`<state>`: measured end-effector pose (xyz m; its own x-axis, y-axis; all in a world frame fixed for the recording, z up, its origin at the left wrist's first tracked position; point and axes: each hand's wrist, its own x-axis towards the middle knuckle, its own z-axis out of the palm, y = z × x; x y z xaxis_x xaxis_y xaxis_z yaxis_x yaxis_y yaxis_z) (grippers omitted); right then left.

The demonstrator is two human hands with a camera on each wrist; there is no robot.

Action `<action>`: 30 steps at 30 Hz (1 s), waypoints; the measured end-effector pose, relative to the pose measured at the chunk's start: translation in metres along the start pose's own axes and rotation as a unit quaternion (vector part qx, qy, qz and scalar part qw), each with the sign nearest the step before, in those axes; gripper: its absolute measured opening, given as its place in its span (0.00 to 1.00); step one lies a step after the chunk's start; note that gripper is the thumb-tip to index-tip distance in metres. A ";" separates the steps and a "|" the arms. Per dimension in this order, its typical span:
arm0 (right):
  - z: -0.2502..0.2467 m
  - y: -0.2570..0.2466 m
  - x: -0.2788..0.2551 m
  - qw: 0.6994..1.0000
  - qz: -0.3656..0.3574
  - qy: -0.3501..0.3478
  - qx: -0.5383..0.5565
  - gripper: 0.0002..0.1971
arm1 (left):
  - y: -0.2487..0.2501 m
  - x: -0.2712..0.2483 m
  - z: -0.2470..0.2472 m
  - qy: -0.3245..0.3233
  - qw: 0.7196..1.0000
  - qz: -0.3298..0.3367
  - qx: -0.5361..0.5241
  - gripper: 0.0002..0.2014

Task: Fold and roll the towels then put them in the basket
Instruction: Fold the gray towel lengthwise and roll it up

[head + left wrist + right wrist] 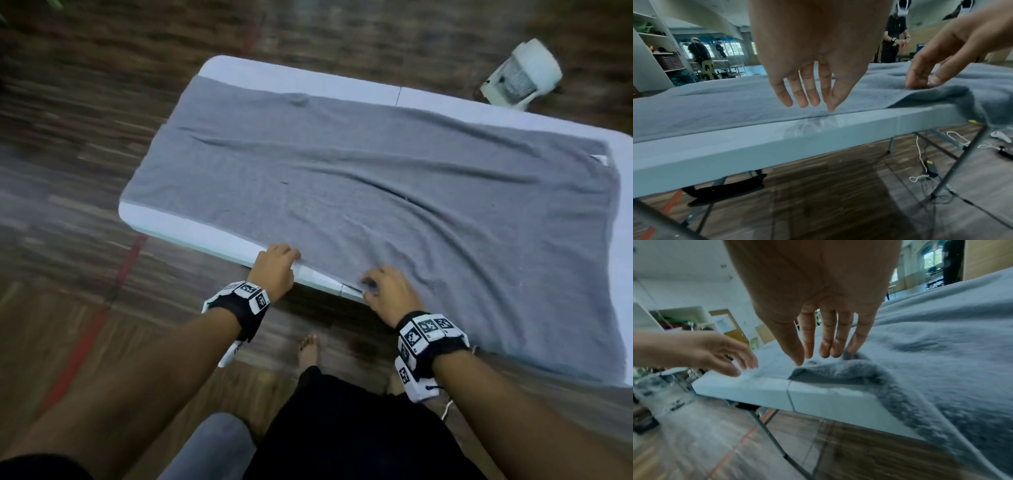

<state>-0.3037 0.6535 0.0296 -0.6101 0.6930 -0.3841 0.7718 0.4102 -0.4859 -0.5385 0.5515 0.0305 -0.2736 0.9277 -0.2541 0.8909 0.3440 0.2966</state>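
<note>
- large grey terry towel lay spread across the white folding counter, ready for folding.
- left hand and right hand reached its near edge, both grips wide, holding nothing.

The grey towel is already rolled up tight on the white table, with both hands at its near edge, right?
Not rolled: the head view shows the grey towel spread flat and wrinkled across the white table. The left hand and right hand are indeed at its near edge.
</note>
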 end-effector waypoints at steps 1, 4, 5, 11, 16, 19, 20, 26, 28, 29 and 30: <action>0.007 -0.010 0.007 0.999 0.011 0.001 -0.031 0.14 | -0.014 0.005 -0.003 -0.009 1.000 0.002 0.002 0.17; 0.017 -0.022 0.016 0.994 0.057 -0.004 -0.095 0.16 | -0.036 0.019 -0.007 -0.033 0.999 0.039 0.006 0.18; 0.018 -0.024 0.017 0.993 0.067 -0.005 -0.095 0.15 | -0.040 0.023 -0.008 -0.037 0.998 0.056 0.004 0.18; 0.014 -0.028 0.015 0.998 0.055 -0.028 -0.034 0.08 | -0.060 0.038 -0.005 -0.070 0.991 0.116 0.003 0.13; 0.009 -0.029 0.004 0.999 0.032 -0.034 -0.003 0.07 | -0.075 0.030 -0.009 -0.039 0.988 0.147 -0.010 0.11; 0.009 -0.030 0.004 0.999 0.034 -0.042 -0.007 0.07 | -0.086 0.023 -0.010 -0.014 0.986 0.166 -0.023 0.12; 0.008 -0.030 0.005 0.998 0.037 -0.044 -0.009 0.07 | -0.089 0.024 -0.009 -0.009 0.986 0.168 -0.024 0.13; 0.006 -0.030 0.005 0.997 0.049 -0.060 -0.013 0.07 | -0.094 0.034 -0.003 0.004 0.985 0.174 -0.019 0.11; 0.004 -0.031 0.004 0.997 0.050 -0.054 -0.009 0.07 | -0.093 0.036 -0.006 0.009 0.984 0.175 -0.027 0.09; 0.004 -0.031 0.003 0.998 0.049 -0.049 -0.009 0.06 | -0.093 0.035 -0.009 0.012 0.984 0.176 -0.033 0.07; 0.003 -0.031 0.002 0.998 0.044 -0.047 -0.012 0.06 | -0.094 0.034 -0.011 0.013 0.983 0.178 -0.037 0.06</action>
<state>-0.3293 0.6401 0.0417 -0.5531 0.6690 -0.4964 0.8263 0.3646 -0.4293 -0.6355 0.5521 0.0043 0.0401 0.9943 -0.0992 0.9035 0.0063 0.4285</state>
